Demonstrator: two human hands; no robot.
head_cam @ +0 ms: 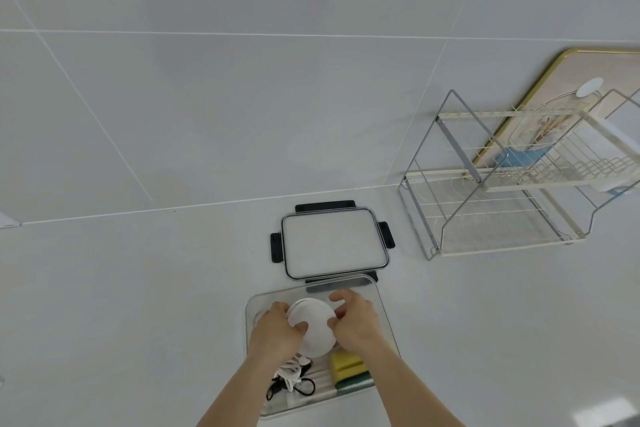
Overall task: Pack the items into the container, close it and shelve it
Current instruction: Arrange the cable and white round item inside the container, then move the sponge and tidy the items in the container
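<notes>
Bright, even, cool light fills the view, leaving only faint soft shadows on the white desk and tiled wall. The wide-angle lens bends the tile seams and skews the wire rack at the right edge. Detail is soft overall, and the clear container shows pale reflections on its walls.

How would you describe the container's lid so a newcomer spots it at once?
On the white counter, left of the wire rack, a clear container sits under both hands. The lid lies flat just beyond it, towards the wall: a clear rectangle, the only thing with black latches on its sides.
</notes>
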